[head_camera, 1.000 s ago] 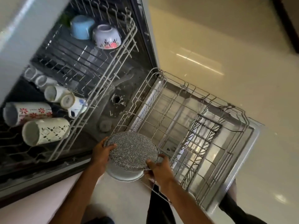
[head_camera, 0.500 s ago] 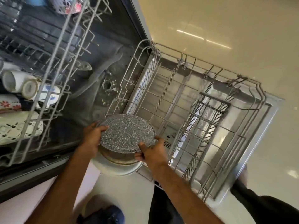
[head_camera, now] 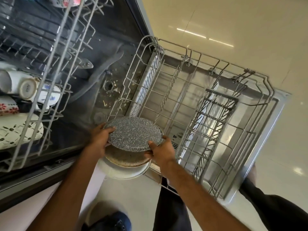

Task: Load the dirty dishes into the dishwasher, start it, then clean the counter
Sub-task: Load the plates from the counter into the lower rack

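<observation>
**Plate stack held at the near corner of the lower rack**

From my remote seat, the open dishwasher (head_camera: 116, 47) fills most of the view, its door (head_camera: 281, 104) dropped flat over the pale floor (head_camera: 233, 22). The lower rack (head_camera: 196, 90) is pulled out onto the door, with a dark cutlery basket (head_camera: 215, 124) standing in its right half. The upper rack (head_camera: 55, 52) juts out on the left, carrying mugs lying on their sides.

The dishes are a stack of three. A speckled grey plate (head_camera: 133, 133) is on top, a brown-rimmed plate (head_camera: 123, 158) is under it and a white plate (head_camera: 126, 172) is at the bottom. The stack is above the rack's near left corner; I cannot tell whether it touches the wire. My left hand (head_camera: 98, 140) grips the stack's left edge, thumb curled over the grey plate. My right hand (head_camera: 161, 151) grips the near right edge, thumb pressed on top and fingers underneath.

For writing, one mug (head_camera: 26, 87) shows a round stamp on its base, too small to read. The dark marks on the door panel (head_camera: 175, 136) beside the stack are also illegible.

Compared with a second ago, the view has swung down and right. The blue cup is gone and the floral bowl (head_camera: 71, 0) is cut off at the top edge. More of the two lower plates shows. Both grips look unchanged.
</observation>
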{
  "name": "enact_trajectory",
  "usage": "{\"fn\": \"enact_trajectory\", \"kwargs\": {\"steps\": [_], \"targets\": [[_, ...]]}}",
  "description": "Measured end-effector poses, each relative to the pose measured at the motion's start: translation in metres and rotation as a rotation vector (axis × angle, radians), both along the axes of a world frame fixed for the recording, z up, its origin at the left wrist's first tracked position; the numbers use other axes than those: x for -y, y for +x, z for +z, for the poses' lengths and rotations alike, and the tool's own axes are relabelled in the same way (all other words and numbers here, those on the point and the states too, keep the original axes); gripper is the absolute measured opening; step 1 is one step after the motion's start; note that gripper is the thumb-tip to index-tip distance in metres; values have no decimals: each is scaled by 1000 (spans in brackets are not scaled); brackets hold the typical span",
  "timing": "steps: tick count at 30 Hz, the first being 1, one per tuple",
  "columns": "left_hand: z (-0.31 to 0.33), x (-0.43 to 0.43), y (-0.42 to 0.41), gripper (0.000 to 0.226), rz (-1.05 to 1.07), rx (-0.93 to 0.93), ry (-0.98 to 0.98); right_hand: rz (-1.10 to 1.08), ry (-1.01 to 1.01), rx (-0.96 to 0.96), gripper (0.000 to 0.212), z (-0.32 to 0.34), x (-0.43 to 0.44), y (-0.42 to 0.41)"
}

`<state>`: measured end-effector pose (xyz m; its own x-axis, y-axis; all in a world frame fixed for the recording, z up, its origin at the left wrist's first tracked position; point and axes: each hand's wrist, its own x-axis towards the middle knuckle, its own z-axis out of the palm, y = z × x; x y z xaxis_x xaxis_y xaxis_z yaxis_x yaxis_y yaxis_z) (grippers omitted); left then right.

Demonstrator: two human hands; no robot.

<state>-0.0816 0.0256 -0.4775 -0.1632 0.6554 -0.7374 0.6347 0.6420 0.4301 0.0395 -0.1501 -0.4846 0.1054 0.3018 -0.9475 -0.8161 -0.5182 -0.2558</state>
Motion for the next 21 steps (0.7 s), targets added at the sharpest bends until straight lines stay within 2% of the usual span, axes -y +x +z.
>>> {"fn": "enact_trajectory", "kwargs": {"steps": [4, 11, 15, 19, 21], "targets": [[-23, 1, 3, 39, -29, -6, -12, 52, -23, 57, 63, -20, 1, 10], [-36, -6, -6, 47, -60, -46, 7, 146, -13, 39, 44, -35, -4, 4], [-34, -6, -5, 51, -134, -82, 28, 270, -25, 86, 50, -37, -3, 7], [-27, 2, -5, 37, -234, -143, 73, 334, -54, 167, 56, -36, -1, 9], [-22, 7, -5, 38, -295, -171, 119, 362, -51, 202, 56, -33, 0, 9]]}}
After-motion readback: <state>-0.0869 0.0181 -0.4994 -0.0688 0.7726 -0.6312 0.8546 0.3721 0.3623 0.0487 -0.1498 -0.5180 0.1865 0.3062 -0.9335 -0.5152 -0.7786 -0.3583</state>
